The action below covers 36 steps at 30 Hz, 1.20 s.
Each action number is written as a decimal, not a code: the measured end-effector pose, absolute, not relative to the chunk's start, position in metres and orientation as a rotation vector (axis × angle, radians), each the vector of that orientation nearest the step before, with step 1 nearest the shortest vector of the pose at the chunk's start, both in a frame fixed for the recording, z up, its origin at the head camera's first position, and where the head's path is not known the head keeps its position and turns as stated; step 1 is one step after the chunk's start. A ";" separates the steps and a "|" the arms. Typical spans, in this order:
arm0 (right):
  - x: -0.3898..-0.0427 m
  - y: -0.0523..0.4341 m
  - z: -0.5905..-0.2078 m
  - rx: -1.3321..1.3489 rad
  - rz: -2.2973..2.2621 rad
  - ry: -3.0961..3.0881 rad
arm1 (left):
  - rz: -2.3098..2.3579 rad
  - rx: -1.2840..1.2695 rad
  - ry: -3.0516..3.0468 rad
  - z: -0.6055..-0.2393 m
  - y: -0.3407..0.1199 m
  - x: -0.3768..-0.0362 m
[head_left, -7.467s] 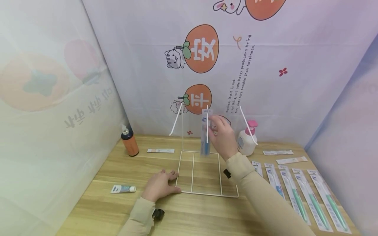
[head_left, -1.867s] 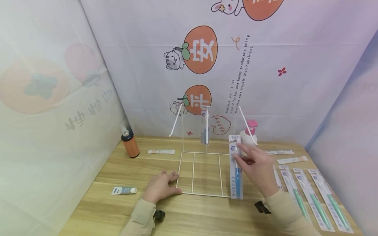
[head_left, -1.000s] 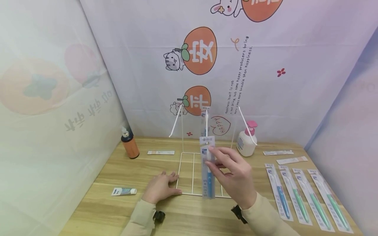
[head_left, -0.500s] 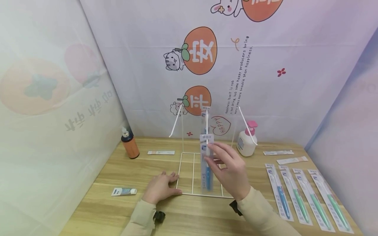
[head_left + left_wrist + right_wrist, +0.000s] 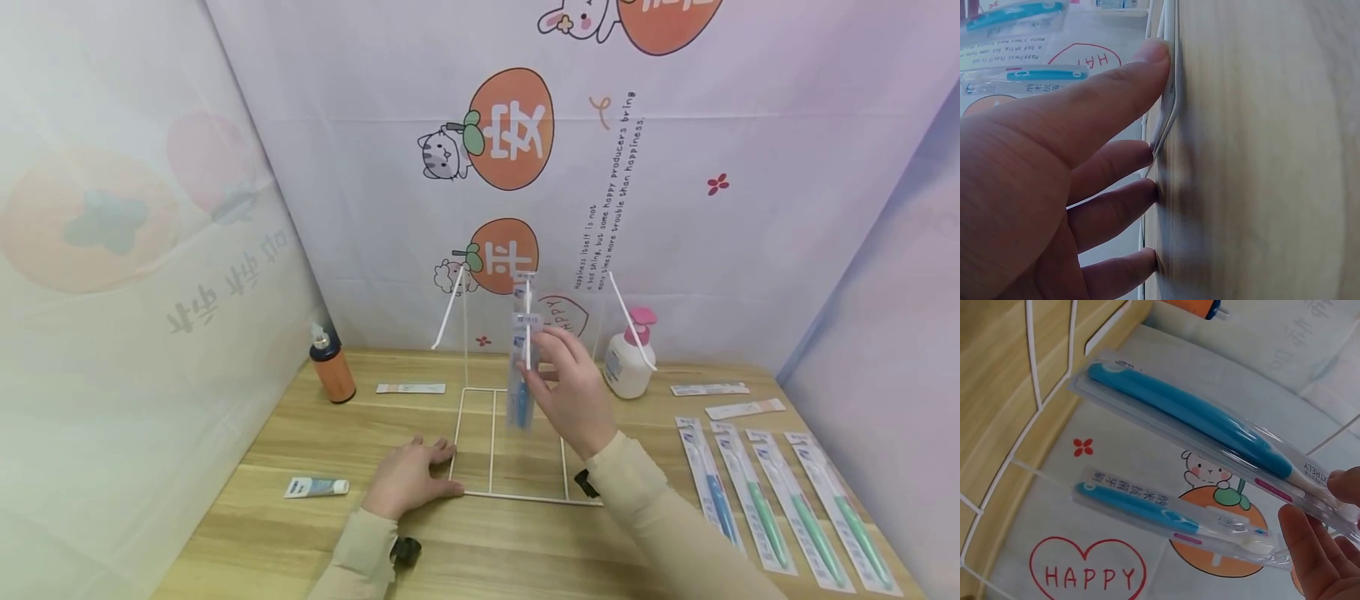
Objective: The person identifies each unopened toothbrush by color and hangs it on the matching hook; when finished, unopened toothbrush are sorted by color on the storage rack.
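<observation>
My right hand (image 5: 572, 387) pinches a packaged blue-handled toothbrush (image 5: 521, 404) between thumb and fingers, upright at the middle prong (image 5: 528, 354) of a white wire rack (image 5: 525, 498). The prong's end shows in front of the package; whether it runs through the hang hole is hard to tell. Farther back on that prong hangs another packaged blue toothbrush (image 5: 1141, 509), apart from the held one in the right wrist view. My left hand (image 5: 408, 477) rests at the rack's front left corner. Its thumb (image 5: 1129, 78) lies on the base wire and its fingertips touch the table.
Several packaged toothbrushes (image 5: 765, 500), blue and green, lie in a row at right. Behind them are two slim packets (image 5: 745, 408). A pink-topped pump bottle (image 5: 627, 367) stands behind right. An orange bottle (image 5: 333, 375), a slim packet (image 5: 410, 388) and a toothpaste tube (image 5: 315, 487) are at left.
The right hand took a blue toothbrush from the right-hand row, carried it left to the middle prong, then moved it back along the prong. The left hand has stayed put.
</observation>
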State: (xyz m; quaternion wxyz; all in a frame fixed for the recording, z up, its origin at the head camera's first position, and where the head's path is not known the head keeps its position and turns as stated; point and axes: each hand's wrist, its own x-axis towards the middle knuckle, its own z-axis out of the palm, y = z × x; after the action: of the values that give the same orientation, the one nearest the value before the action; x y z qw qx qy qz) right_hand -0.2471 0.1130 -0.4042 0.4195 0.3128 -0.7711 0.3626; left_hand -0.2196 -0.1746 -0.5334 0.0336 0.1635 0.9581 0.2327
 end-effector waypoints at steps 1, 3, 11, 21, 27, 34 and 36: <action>-0.251 0.113 -0.404 0.785 0.899 -1.935 | 0.719 0.503 2.947 -0.533 -0.174 -0.220; -0.258 0.114 -0.405 0.784 0.886 -1.936 | 0.723 0.503 2.947 -0.533 -0.174 -0.220; -0.280 0.112 -0.402 0.782 0.926 -1.947 | 0.728 0.511 2.949 -0.530 -0.173 -0.219; -0.299 0.110 -0.405 0.704 0.916 -1.973 | 0.713 0.524 2.953 -0.532 -0.173 -0.219; -0.303 0.109 -0.404 0.660 0.916 -1.984 | 0.710 0.527 2.955 -0.532 -0.173 -0.218; -0.306 0.108 -0.402 0.631 0.933 -2.014 | 0.710 0.531 2.960 -0.531 -0.174 -0.218; -0.307 0.108 -0.402 0.624 0.933 -2.021 | 0.708 0.537 2.963 -0.530 -0.174 -0.218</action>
State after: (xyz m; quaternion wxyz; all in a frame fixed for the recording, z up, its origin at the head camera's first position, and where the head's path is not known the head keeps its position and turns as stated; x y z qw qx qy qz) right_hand -0.3070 0.1075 -0.4017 0.4031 0.2470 -0.8000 0.3694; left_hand -0.2178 -0.1737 -0.5304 0.0239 0.1736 0.9576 0.2289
